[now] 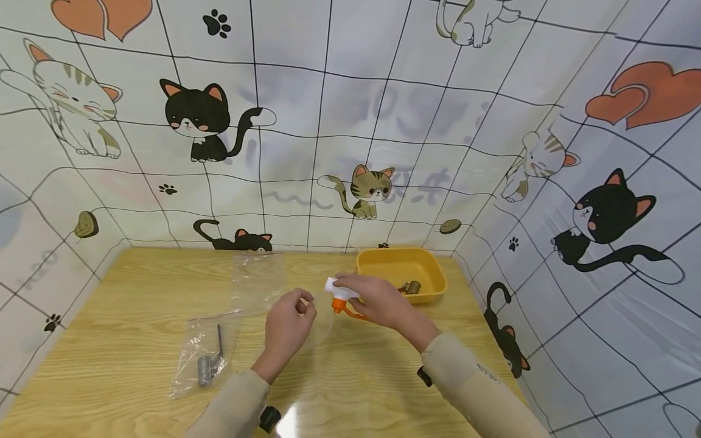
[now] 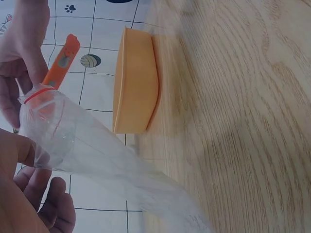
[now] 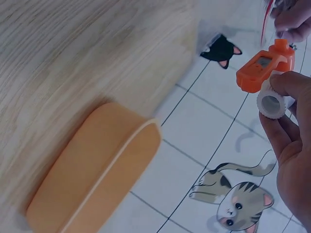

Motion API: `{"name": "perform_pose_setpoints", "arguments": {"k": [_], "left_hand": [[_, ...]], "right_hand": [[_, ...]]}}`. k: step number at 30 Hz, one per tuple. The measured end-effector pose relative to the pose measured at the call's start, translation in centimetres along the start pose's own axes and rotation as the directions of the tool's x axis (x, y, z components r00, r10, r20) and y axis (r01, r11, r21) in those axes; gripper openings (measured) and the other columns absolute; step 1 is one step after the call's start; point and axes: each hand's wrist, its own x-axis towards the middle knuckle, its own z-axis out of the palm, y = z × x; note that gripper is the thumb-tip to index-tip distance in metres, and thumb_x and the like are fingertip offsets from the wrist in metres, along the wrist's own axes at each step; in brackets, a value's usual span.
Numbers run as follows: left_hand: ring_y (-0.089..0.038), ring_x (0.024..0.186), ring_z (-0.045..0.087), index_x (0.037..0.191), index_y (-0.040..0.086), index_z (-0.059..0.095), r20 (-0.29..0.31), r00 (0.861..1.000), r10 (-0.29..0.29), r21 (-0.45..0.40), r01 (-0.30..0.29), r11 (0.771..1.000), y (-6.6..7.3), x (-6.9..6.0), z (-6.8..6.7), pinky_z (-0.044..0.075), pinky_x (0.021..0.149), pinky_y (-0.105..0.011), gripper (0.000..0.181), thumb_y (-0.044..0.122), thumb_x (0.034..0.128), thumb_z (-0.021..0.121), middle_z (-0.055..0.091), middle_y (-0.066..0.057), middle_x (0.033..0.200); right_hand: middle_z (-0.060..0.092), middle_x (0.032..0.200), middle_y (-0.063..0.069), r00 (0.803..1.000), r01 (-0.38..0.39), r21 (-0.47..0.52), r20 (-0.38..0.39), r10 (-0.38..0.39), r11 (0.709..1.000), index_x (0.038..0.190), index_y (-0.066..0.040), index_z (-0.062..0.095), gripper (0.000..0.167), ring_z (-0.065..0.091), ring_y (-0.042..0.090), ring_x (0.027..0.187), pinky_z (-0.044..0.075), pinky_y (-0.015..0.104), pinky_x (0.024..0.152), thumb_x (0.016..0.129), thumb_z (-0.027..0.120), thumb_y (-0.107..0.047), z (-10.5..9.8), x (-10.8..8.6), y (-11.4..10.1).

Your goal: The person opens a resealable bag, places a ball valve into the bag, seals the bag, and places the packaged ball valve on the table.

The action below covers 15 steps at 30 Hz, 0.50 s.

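Observation:
In the head view my right hand [image 1: 379, 301] grips an orange-and-white fitting [image 1: 339, 304] that resembles a spray head. Its ribbed white collar [image 3: 271, 104] shows an open round end in the right wrist view. To the left, my left hand [image 1: 287, 328] pinches a clear zip bag [image 2: 121, 150], which hangs down with a red line along its mouth. The left wrist view has the fitting's orange part at that mouth, partly seen through the plastic; how far it sits inside I cannot tell. Both hands are above the table, close together.
A yellow tray [image 1: 402, 251] stands at the back right, with small brass-coloured parts [image 1: 413, 287] in it. On the left lies a clear bag [image 1: 186, 340] holding a grey cylinder [image 1: 204, 371] and a thin dark rod [image 1: 220, 340]. Another clear bag [image 1: 257, 280] lies behind.

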Motion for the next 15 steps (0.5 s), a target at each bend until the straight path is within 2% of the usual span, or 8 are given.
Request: {"name": "perform_pose_setpoints", "arguments": {"k": [6,12,15], "left_hand": [[-0.01,0.058,0.054,0.084,0.013,0.071,-0.019,1.0,-0.014,-0.04,0.013,0.999,0.0,0.3,-0.2,0.042,0.052,-0.026,0.003,0.015,0.0818,0.069,0.066,0.002,0.069],[-0.01,0.057,0.055,0.082,0.015,0.071,-0.019,0.998,-0.055,-0.053,0.053,0.997,-0.1,0.2,-0.4,0.041,0.05,-0.024,0.005,0.019,0.0845,0.07,0.068,0.002,0.071],[-0.008,0.055,0.053,0.084,0.017,0.071,-0.001,0.997,-0.072,-0.057,0.072,0.996,-0.1,0.1,-0.5,0.041,0.048,-0.025,0.004,0.02,0.086,0.068,0.068,0.002,0.072]], "right_hand": [[0.061,0.135,0.002,0.995,0.082,-0.024,0.053,-0.08,0.996,0.129,-0.017,0.063,0.043,0.068,0.015,0.105,0.055,0.024,0.076,0.087,0.072,-0.011,-0.1,0.0,-1.9],[0.06,0.138,0.001,0.985,0.039,-0.06,0.167,-0.028,0.997,0.13,-0.018,0.061,0.041,0.065,0.015,0.113,0.056,0.026,0.08,0.09,0.07,-0.014,0.0,0.1,-3.0],[0.062,0.135,0.0,0.98,0.106,-0.13,0.181,-0.081,0.986,0.128,-0.018,0.063,0.043,0.064,0.015,0.116,0.056,0.025,0.083,0.087,0.073,-0.013,0.4,0.1,-3.4]]}}
